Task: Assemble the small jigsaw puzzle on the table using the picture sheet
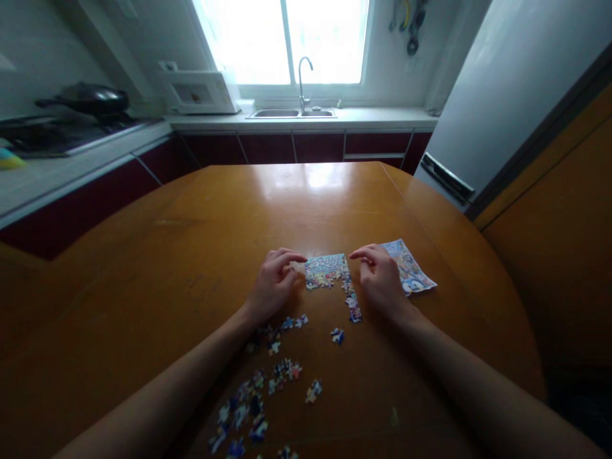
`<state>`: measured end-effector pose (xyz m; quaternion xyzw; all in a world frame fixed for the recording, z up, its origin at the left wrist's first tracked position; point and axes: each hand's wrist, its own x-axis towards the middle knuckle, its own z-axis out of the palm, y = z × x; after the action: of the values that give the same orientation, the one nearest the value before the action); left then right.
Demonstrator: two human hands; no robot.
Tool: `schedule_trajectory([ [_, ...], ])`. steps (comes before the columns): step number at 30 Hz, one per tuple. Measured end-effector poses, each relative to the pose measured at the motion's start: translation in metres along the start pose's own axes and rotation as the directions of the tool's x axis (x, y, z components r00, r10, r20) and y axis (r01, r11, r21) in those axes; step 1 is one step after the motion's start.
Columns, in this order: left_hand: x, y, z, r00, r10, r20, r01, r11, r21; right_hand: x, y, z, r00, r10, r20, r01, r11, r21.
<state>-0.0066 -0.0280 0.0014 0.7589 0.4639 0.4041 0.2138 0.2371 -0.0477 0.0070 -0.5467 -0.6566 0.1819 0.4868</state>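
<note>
The half-built puzzle (327,271) lies on the counter (191,255) between the two hands — left hand (273,284) and right hand (380,277) loosely curled, fingertips at its upper corners, gripping nothing visible.

glossy wooden table (306,204), printed paper sheet (414,271)
</note>
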Motion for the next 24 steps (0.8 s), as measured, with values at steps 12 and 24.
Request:
schedule_trajectory([
  [12,0.0001,0.0008,0.0011,0.998,-0.053,-0.045,0.051,0.997,-0.05,-0.0041,0.0017,0.0015,0.999,0.016,0.027,-0.016,1.0,0.001],
  [24,0.0006,0.0017,0.0017,0.995,-0.07,-0.069,0.065,0.996,-0.064,-0.0067,-0.0029,0.0005,0.999,-0.007,0.043,0.008,1.0,-0.016],
])
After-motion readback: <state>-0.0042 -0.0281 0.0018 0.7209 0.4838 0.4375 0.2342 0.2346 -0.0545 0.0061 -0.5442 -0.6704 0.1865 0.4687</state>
